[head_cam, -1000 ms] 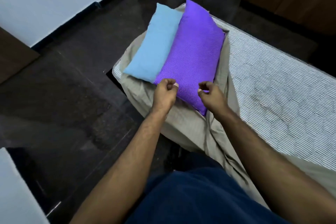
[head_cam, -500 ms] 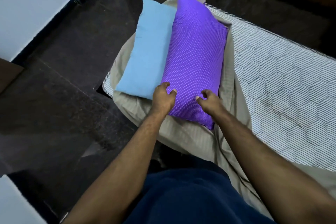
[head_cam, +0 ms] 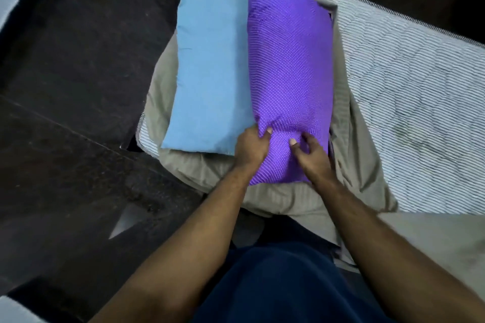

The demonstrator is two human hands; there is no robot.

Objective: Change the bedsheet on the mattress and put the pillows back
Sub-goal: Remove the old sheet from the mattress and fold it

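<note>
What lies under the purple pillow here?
The purple pillow rests on bunched beige sheet, which shows around its near and right edges, over the striped mattress. Its left edge meets the blue pillow; any overlap there, and whatever lies directly beneath, is hidden.

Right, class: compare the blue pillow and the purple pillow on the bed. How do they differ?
The purple pillow has a fine dotted cover; the blue pillow is plain. The left hand and right hand both grip the purple pillow's near end; nothing holds the blue pillow. The purple pillow overlaps the blue pillow's edge and reaches nearer the person. Both lie lengthwise, side by side, on the bunched beige sheet.
</note>
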